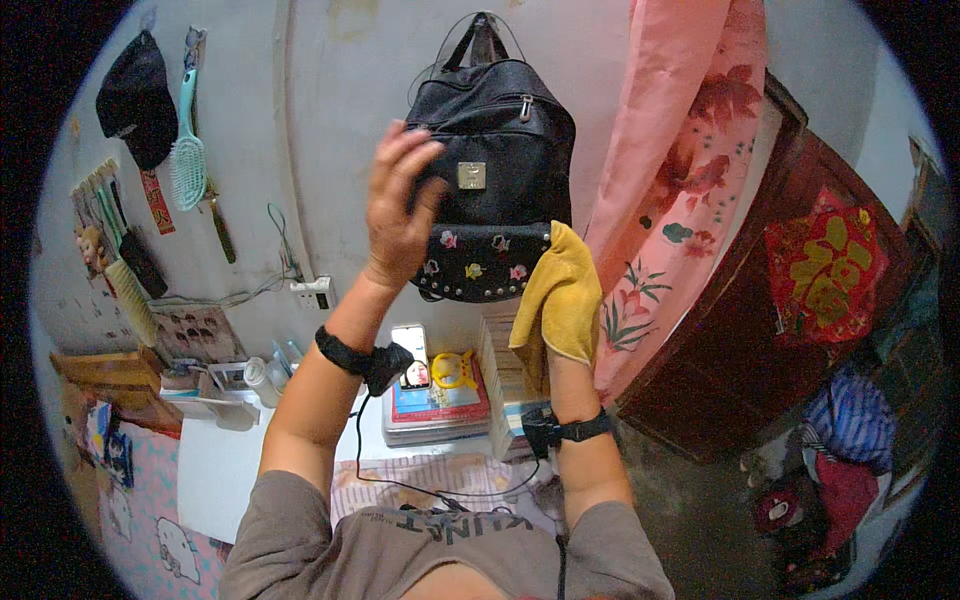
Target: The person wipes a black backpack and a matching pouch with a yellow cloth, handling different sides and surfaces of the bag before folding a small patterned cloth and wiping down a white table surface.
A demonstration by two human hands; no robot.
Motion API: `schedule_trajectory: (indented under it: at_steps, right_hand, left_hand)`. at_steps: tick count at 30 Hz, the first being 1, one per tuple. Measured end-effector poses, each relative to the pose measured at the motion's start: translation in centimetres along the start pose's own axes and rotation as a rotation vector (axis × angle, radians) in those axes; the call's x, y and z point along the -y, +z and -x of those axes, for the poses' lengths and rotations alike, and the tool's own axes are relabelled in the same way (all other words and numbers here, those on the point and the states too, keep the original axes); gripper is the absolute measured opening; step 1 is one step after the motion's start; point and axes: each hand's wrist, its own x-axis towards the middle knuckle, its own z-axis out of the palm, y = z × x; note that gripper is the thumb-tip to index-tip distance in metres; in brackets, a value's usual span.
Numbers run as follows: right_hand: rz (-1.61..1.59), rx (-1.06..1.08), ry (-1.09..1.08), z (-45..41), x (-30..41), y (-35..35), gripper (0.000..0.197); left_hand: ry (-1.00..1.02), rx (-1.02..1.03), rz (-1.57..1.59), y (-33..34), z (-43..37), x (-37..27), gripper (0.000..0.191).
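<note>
A black backpack (pixel 495 187) hangs by its top handle against the wall. It has a square metal plate, a zipped pocket, and a lower flap with embroidered flowers and pearl-like studs. My left hand (pixel 401 206) is raised at the bag's left side, slightly blurred, its fingers apart and nothing in it. Whether it touches the bag cannot be told. A yellow cloth (pixel 570 300) wraps over my right hand and hides its fingers. The cloth's upper edge overlaps the lower right corner of the flap.
Below the bag, a white desk (pixel 225 465) bears a lit phone (pixel 411 367), a yellow ring-shaped item (pixel 452 370) and stacked books (pixel 504 375). A pink curtain (pixel 652 187) hangs beside a dark red door (pixel 720 375). A socket (pixel 311 294), cap (pixel 139 97) and hairbrush (pixel 187 165) are left.
</note>
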Motion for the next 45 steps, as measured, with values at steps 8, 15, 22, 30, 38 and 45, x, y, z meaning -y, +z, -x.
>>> schedule_trajectory:
  at_steps: [8, 15, 22, 30, 38, 45]
  right_hand:
    - [0.009, -0.035, -0.055, 0.7, -1.0, 0.4, 0.031]
    - [-0.002, 0.149, 0.056, 0.6, 1.5, 0.7, 0.029]
    - [0.05, 0.277, -0.053, 1.5, -0.3, -0.8, 0.028]
    - [-0.199, 0.034, -0.075, -0.5, -2.8, -3.0, 0.037]
    - [1.082, 0.207, -0.568, -8.7, 5.1, 4.9, 0.014]
    - [0.735, -0.003, -0.386, -11.0, 2.6, 3.1, 0.023]
  left_hand:
    - [-0.022, 0.391, -0.277, 1.2, -1.2, -0.3, 0.051]
    - [-0.209, 0.464, 0.0, 0.5, -2.2, 2.4, 0.034]
    - [-0.408, 0.337, 0.118, -0.8, -1.6, 3.8, 0.024]
    - [-0.387, 0.243, 0.071, -1.9, -2.1, 4.0, 0.033]
    - [-0.446, 0.235, -0.036, -1.2, -2.2, 2.1, 0.05]
    - [-0.292, 0.251, -0.096, -1.3, -2.8, 1.8, 0.041]
